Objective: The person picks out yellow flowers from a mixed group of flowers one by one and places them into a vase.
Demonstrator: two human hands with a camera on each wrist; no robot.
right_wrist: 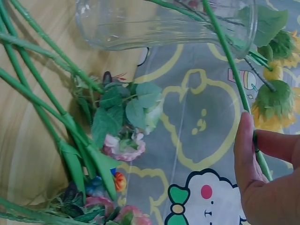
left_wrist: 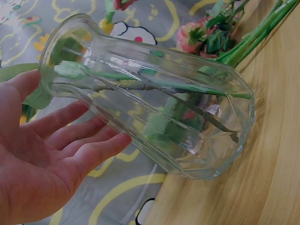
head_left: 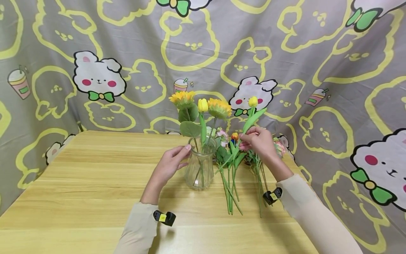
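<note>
A clear glass vase (head_left: 200,171) stands upright on the table with two sunflowers (head_left: 219,108) and a yellow tulip (head_left: 203,105) in it. My left hand (head_left: 170,163) is at the vase's left side, its fingers loosely extended and the thumb by the rim. In the left wrist view, the left hand's fingers (left_wrist: 105,147) are spread beside the glass, not wrapped round it. To the right of the vase, my right hand (head_left: 262,144) pinches another yellow tulip (head_left: 252,102) by its stem. That green stem (right_wrist: 228,56) slants across in front of the vase in the right wrist view.
Several loose green stems (head_left: 230,190) lie on the wooden table (head_left: 95,183) right of the vase. Pink flowers (right_wrist: 124,147) and an orange bud (right_wrist: 120,181) lie among leaves there. A patterned grey curtain (head_left: 142,53) hangs behind the table.
</note>
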